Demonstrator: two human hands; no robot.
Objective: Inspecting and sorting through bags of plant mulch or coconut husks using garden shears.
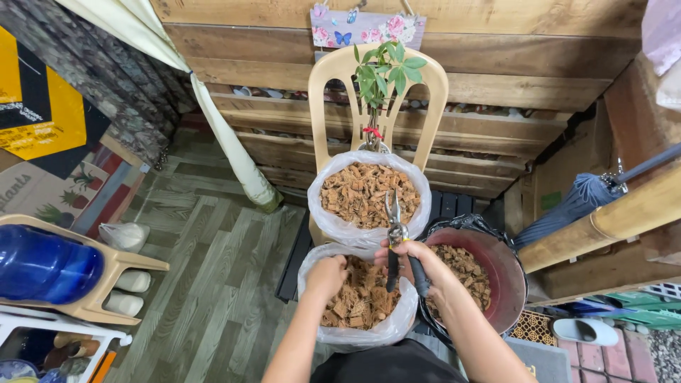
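Brown husk chips are filling the near plastic bag (355, 333), where the left hand (328, 273) is reaching in, fingers curled among the chips; whether its grip is pinching any cannot be told. The right hand (418, 261) is wrapping its grip around black-handled pruning shears (394, 234), blades pointing upward. A second chip-filled bag (369, 193) is sitting on a beige plastic chair (333, 85), and a red bucket (507, 284) of chips is standing alongside: three containers in all.

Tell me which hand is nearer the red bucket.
Right. The right hand, gripping the shears, sits at the rim of the red bucket; the left hand is farther off, in the near bag of chips.
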